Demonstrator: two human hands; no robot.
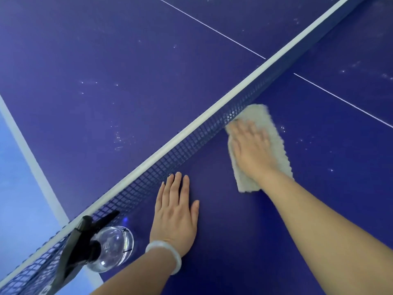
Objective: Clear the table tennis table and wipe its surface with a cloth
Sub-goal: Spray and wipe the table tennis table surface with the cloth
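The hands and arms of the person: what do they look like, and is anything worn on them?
Both arms are bare, with no sleeves in view and no gloves. The left hand has a pale, whitish, smooth bangle around its wrist. The right hand shows nothing worn: no ring, watch or band is visible, though it is somewhat blurred. The nails look short and unpainted.

Obstacles: net (pixel 191 137), a diagonal barrier from lower left to upper right; spray bottle (pixel 110 248) at lower left beside it. Free room: bare table surface (pixel 329 167) at right; open far half at upper left.
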